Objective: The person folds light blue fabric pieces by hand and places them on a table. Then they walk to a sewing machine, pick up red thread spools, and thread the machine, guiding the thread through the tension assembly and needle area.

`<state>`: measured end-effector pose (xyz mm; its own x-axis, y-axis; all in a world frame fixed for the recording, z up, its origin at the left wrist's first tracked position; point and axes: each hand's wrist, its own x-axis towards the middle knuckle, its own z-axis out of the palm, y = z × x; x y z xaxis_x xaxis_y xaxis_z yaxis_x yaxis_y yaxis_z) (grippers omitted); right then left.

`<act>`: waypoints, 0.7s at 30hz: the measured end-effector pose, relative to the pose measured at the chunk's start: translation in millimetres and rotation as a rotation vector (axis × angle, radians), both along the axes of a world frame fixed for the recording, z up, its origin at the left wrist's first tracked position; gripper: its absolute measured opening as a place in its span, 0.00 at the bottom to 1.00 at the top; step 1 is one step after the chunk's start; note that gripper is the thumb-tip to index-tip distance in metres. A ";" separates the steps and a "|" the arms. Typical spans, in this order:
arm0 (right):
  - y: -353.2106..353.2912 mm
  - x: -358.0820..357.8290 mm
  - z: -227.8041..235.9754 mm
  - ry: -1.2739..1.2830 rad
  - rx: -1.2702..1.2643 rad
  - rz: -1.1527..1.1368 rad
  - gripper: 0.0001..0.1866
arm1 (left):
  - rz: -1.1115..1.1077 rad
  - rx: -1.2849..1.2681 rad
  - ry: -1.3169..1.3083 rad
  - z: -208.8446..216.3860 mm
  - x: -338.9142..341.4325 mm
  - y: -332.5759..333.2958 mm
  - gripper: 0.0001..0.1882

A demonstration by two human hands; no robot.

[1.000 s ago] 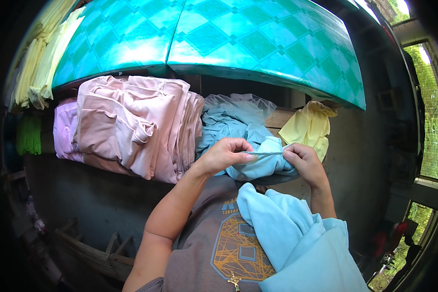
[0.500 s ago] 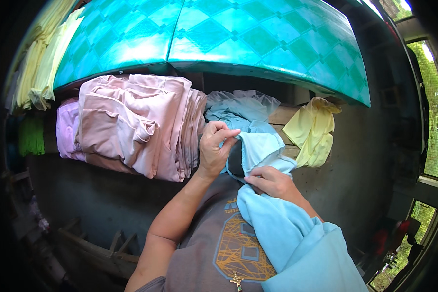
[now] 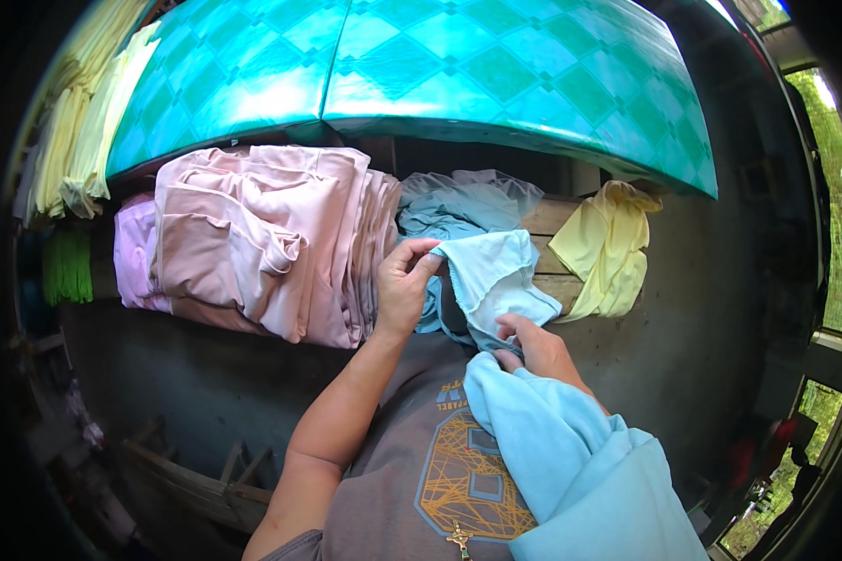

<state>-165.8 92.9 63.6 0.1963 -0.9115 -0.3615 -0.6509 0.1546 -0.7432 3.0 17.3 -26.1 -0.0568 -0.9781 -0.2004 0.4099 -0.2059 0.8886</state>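
A piece of light blue fabric [image 3: 496, 266] with a stitched, wavy edge is stretched in front of me. My left hand [image 3: 404, 297] pinches its upper left corner between thumb and forefinger. Lower on the same piece, my right hand [image 3: 538, 348] holds the near edge, its forefinger lifted a little off the thumb; the other fingers are partly hidden. More light blue cloth [image 3: 580, 449] drapes over my right forearm and down across my front. Behind the held piece lies a heap of blue cloth [image 3: 458, 208], partly sheer.
A thick stack of folded pink cloth [image 3: 253, 234] sits left of my hands, with a lilac bundle [image 3: 138, 248] beside it. Yellow cloth [image 3: 608, 248] lies on the wooden slats [image 3: 552, 220] at right. A shiny teal checked cover [image 3: 496, 75] spans the far side. Pale yellow cloths [image 3: 84, 122] hang far left.
My left hand has shifted slightly left with the pinched corner, and the fabric has opened out flatter. My right hand has moved a little right, its forefinger lifting from the thumb.
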 end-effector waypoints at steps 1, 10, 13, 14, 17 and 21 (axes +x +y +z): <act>-0.5 -2.3 -0.3 -0.041 0.045 0.041 0.17 | 0.003 0.014 0.031 0.8 -0.5 0.0 0.06; -39.0 -54.8 -63.0 -0.248 -0.002 -0.367 0.19 | -0.154 0.061 0.486 13.2 -2.3 6.4 0.08; -45.7 -57.3 -67.3 -0.467 0.230 -0.382 0.14 | -0.169 0.094 0.454 10.3 2.4 3.4 0.08; -45.2 -58.9 -60.6 -0.402 0.167 -0.390 0.13 | -0.165 0.111 0.426 8.2 5.3 1.5 0.08; -45.0 -55.9 -33.9 -0.567 0.060 -0.489 0.06 | -0.114 0.224 0.383 4.3 13.0 -3.9 0.07; -45.4 -50.4 -7.3 -0.977 0.077 -0.538 0.02 | -0.129 0.316 0.234 16.6 10.4 -8.1 0.16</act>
<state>-216.2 47.5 56.4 0.0141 -0.9451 -0.3266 0.3732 0.3080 -0.8751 13.4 9.3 -9.5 -0.2543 -0.8524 -0.4570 0.5464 -0.5165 0.6594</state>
